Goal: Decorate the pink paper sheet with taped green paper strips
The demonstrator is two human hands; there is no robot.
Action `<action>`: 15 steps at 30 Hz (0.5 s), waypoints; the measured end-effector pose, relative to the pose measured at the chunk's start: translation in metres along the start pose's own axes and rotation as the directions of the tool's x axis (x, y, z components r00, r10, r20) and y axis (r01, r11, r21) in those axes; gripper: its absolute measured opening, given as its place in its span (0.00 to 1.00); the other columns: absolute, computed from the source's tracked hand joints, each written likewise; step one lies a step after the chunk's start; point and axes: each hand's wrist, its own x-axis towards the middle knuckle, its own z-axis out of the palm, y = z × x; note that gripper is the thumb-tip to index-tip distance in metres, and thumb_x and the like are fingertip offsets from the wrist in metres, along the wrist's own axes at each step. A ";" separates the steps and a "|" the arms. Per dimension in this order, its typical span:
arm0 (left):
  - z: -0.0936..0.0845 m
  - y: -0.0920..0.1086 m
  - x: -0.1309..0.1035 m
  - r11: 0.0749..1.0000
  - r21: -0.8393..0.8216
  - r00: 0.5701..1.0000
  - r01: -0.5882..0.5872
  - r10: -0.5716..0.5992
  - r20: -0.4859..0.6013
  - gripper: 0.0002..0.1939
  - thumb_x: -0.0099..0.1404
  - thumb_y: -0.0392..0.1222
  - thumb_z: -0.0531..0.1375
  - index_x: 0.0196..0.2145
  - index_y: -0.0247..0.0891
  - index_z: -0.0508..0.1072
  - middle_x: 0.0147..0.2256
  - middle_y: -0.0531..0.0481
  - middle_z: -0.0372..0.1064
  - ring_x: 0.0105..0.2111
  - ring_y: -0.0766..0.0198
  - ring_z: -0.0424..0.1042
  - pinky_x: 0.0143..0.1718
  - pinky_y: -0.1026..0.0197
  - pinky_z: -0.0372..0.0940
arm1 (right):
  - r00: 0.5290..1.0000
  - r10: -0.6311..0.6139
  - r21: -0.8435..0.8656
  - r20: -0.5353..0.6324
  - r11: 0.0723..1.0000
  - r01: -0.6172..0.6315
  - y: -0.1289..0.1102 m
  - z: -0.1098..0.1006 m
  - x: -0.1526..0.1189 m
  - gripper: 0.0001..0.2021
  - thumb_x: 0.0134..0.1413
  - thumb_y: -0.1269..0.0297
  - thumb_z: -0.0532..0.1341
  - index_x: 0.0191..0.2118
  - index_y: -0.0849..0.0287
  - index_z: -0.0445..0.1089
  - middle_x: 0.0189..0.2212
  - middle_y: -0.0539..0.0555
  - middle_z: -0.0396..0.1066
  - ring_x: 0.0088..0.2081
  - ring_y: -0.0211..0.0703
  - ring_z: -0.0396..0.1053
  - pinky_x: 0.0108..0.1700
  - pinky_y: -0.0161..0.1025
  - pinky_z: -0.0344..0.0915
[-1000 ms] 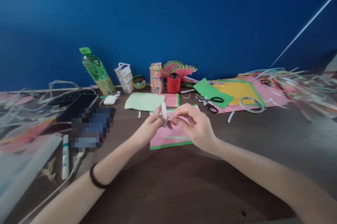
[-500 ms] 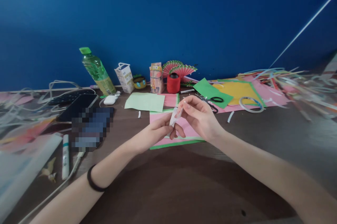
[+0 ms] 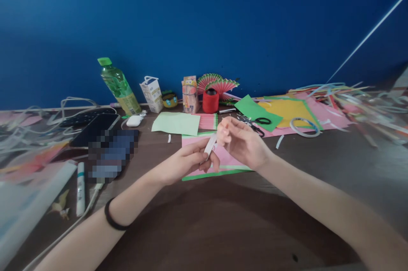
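Observation:
A narrow white strip (image 3: 210, 144) is pinched between the thumb and fingers of my left hand (image 3: 191, 158). Beside its upper end is my right hand (image 3: 244, 141), its fingers curled together; what they hold, if anything, is too small to make out. Both hands are over a pink sheet with green and white edges (image 3: 229, 160). Just behind them lie a pale green sheet (image 3: 176, 123) and a pink pleated piece (image 3: 208, 121). Black-handled scissors (image 3: 263, 121) rest to the right of my right hand.
Along the blue wall stand a green bottle (image 3: 119, 88), a carton (image 3: 152, 94), a red spool (image 3: 211, 102) and pleated fans (image 3: 223, 85). Phones and cables lie left, near a marker (image 3: 80, 190). Coloured paper (image 3: 287, 111) and a tape ring (image 3: 304, 127) lie right.
The fingers of my right hand have curled in and shifted slightly to the right, off the strip's upper end. My left hand keeps the strip, which now shows more plainly.

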 end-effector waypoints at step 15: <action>-0.075 0.014 -0.010 0.111 0.871 0.874 0.478 0.044 -0.485 0.05 0.53 0.32 0.51 0.27 0.37 0.66 0.28 0.47 0.66 0.31 0.58 0.66 0.32 0.60 0.56 | 0.966 0.234 -0.879 0.107 0.476 -0.018 -0.009 -0.022 0.005 0.08 0.49 0.62 0.58 0.25 0.60 0.61 0.22 0.47 0.61 0.25 0.33 0.57 0.27 0.33 0.53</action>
